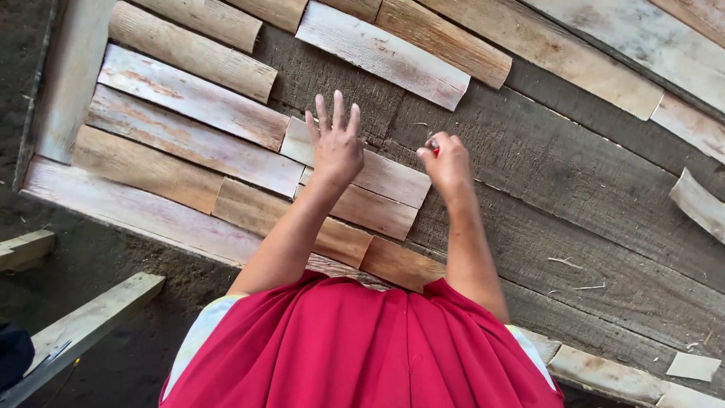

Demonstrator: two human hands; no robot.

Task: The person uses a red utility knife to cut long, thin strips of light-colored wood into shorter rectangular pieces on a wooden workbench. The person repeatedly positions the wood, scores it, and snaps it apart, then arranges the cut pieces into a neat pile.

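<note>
**Hands over rows of pale wood strips on a dark plank desk**

Seen from the head camera, a wide desk [574,227] of dark, rough grey planks runs slantwise across the view. Rows of pale curved wood strips [189,143] lie on it in overlapping courses, some whitish, some tan with reddish streaks. More strips lie along the upper edge, among them a long whitish one [381,53]. A single short curved piece [698,204] sits apart at the far right, and a small flat offcut [693,366] lies near the lower right corner. Thin slivers and chips are scattered on the bare planks to the right. At lower left, two light timber beams [91,321] stand over a dark earthen floor [113,257]. No packages, labels or signs show.

The left hand [336,143] is released, fingers spread and pointing up the desk, palm down over the end of a short strip [362,166] in the middle rows; whether it presses on the strip I cannot tell. The right hand [447,162] is clenched around a small red object [436,153], mostly hidden in the fist, just beside that strip's end and over bare plank. Both forearms reach forward from a red garment [362,347].
</note>
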